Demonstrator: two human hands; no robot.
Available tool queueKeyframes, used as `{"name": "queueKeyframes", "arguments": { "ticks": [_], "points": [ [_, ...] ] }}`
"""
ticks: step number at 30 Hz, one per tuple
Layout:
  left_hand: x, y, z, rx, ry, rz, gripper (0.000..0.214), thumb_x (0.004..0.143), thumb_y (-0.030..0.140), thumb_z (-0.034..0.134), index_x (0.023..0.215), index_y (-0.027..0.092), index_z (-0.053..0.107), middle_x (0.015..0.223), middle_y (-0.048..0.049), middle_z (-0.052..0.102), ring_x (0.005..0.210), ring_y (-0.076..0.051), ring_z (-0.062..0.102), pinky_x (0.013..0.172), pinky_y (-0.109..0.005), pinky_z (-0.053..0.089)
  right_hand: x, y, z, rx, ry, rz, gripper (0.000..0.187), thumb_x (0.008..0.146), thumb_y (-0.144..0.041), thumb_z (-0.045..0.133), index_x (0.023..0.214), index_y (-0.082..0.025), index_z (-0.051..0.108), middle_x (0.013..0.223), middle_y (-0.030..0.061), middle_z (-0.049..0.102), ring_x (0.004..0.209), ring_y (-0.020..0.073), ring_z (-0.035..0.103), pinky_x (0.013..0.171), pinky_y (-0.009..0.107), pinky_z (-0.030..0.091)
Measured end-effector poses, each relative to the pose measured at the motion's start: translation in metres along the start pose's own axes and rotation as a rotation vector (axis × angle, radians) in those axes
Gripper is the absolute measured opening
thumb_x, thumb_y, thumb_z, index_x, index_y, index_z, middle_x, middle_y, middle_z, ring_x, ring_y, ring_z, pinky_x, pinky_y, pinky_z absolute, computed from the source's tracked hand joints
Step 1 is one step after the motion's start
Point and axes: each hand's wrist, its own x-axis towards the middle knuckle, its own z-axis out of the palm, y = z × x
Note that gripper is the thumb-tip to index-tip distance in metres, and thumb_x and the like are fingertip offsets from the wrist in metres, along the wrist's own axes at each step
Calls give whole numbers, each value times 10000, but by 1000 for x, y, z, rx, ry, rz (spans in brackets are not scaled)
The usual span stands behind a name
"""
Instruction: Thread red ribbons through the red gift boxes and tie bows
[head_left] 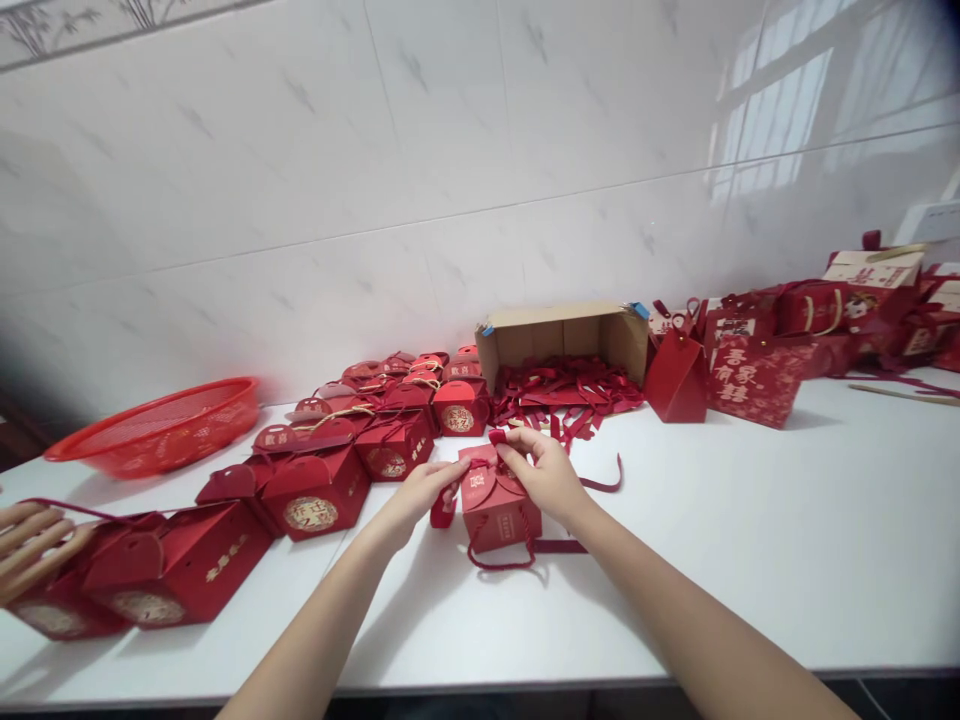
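Observation:
A small red gift box (501, 524) stands on the white table in front of me, its flaps folded over at the top. A red cord handle (501, 566) hangs down its near side. My left hand (431, 492) is closed at the box's upper left, thumb on the ribbon at the top. With its fingers pinched, my right hand (544, 470) holds a dark red ribbon (498, 437) above the lid. Loose ribbon ends lie on the table to the right of the box. What the left fingers grip underneath is partly hidden.
Several red gift boxes (315, 500) stand in rows at left, where another person's hand (37, 545) touches one. A red plastic basket (165, 430) is behind them. An open cardboard box (562, 335) spills ribbons. More gift bags (761, 380) line the wall at right.

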Motion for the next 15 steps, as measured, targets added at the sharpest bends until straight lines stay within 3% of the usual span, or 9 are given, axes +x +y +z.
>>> {"name": "queueKeyframes", "arguments": {
  "ticks": [5, 8, 12, 15],
  "points": [
    [-18, 30, -5, -110, 36, 79, 379, 717, 440, 612, 513, 163, 455, 483, 46, 403, 453, -80, 356, 464, -222, 280, -6, -4, 3, -148, 135, 5, 103, 747, -249, 564, 785, -184, 635, 726, 14, 675, 684, 163, 618, 658, 273, 472],
    [-29, 58, 1, -94, -5, 144, 337, 719, 402, 625, 516, 153, 524, 499, 27, 471, 479, -86, 403, 490, -226, 315, -10, -9, 4, -229, 105, -59, 146, 762, -216, 538, 821, -199, 670, 792, 22, 697, 735, 168, 626, 701, 280, 471],
    [-27, 88, 17, -81, -14, 226, 199, 685, 346, 686, 656, 151, 659, 620, 3, 606, 598, -111, 519, 618, -235, 395, -12, -15, 3, -380, 2, -206, 148, 743, -212, 573, 842, -218, 682, 866, 24, 700, 819, 188, 614, 778, 310, 439],
    [-12, 90, 25, -144, -43, 296, 312, 694, 379, 685, 925, 169, 694, 823, -45, 681, 800, -169, 592, 775, -282, 426, -11, -14, 3, -400, 20, -184, 123, 769, -280, 570, 753, -205, 666, 755, 21, 681, 721, 173, 591, 702, 292, 425]
  ]
}}
